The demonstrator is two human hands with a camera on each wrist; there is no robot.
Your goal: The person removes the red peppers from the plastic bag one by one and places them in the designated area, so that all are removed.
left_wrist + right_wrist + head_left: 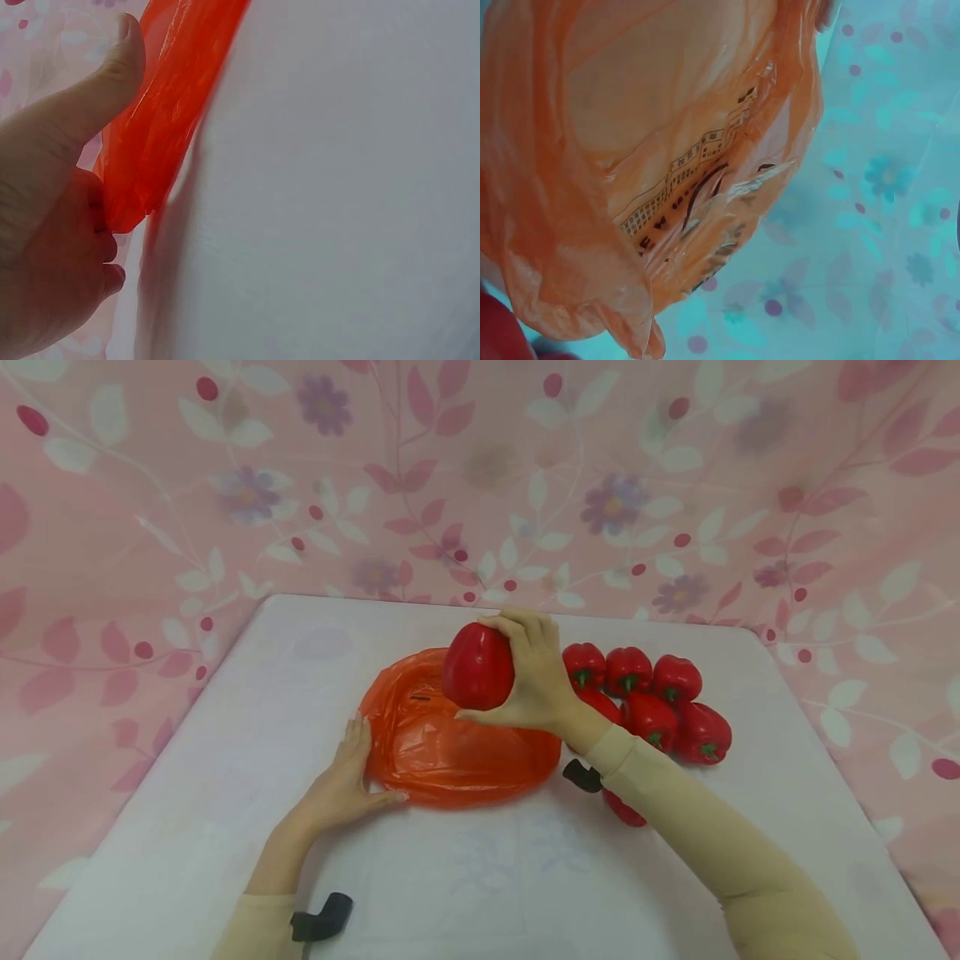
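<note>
My right hand holds a red bell pepper over the orange plastic bag, with fingers on top and thumb underneath. The bag lies wide-mouthed on the table, its rim folded into a thick ring. My left hand rests against the bag's left side, thumb and fingers spread apart along the rim. In the left wrist view, the thumb lies against the bag's outer side, and the bag hides some fingers. Dark printing shows inside the bag in the right wrist view.
Several red bell peppers sit grouped right of the bag, stems toward me. Another red pepper shows partly below my right forearm. The table has a white cover. Behind it hangs a pink floral cloth.
</note>
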